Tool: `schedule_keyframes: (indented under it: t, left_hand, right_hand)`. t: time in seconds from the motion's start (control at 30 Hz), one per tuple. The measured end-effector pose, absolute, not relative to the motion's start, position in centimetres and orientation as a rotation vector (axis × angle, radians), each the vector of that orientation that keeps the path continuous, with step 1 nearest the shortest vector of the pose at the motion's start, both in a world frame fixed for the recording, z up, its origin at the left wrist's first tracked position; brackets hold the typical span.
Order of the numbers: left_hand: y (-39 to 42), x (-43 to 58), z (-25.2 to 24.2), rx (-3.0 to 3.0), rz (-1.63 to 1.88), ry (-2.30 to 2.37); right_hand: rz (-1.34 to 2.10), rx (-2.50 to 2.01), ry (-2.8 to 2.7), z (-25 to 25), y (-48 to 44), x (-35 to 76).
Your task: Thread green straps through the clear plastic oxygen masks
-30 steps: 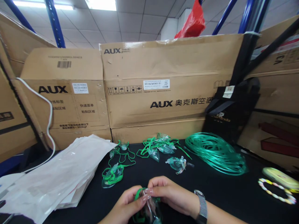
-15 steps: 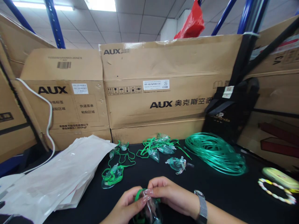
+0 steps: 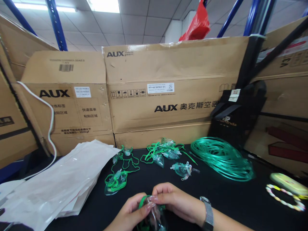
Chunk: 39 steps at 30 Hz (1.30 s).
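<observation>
Bottom centre of the frame: my left hand (image 3: pixel 128 215) and my right hand (image 3: pixel 176 202) meet over a clear mask (image 3: pixel 154 216) with a green strap (image 3: pixel 141 201), both hands pinching it between fingertips just above the black table (image 3: pixel 228 199). Above them, loose masks (image 3: pixel 115 181) lie scattered at mid-frame. Left: a stack of white bags (image 3: pixel 57 179). Right of centre: a coil of green tubing (image 3: pixel 222 157). Behind, across the frame: cardboard boxes (image 3: pixel 168 86).
</observation>
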State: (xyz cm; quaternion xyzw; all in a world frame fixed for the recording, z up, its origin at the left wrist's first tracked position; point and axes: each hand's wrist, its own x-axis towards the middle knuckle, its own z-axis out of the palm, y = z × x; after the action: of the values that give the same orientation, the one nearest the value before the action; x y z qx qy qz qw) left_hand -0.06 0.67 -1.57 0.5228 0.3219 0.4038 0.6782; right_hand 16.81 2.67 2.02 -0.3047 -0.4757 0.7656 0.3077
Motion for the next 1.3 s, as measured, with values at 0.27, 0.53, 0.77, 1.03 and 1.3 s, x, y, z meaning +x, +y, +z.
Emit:
schedule_keyframes:
  t: [0.27, 0.53, 0.77, 1.03, 1.3]
  left_hand:
    - [0.61, 0.02, -1.22, 1.166, 0.905, 0.726]
    - [0.47, 0.08, -1.08, 1.162, 0.909, 0.715]
    - [0.51, 0.16, -1.01, 1.213, 0.911, 0.727]
    - [0.47, 0.32, -1.12, 1.248, 0.915, 0.751]
    - [0.52, 0.25, -1.27, 1.241, 0.921, 0.734]
  right_hand:
    - [2.022, -0.823, -1.269, 2.0, 2.73, 16.82]
    - [2.023, -0.843, -1.289, 2.1, 2.83, 16.78]
    - [2.013, -0.839, -1.283, 2.31, 2.57, 16.77]
    - [1.991, -0.854, -1.327, 1.9, 2.79, 16.73]
    - [1.935, -0.89, -1.407, 1.81, 2.81, 16.6]
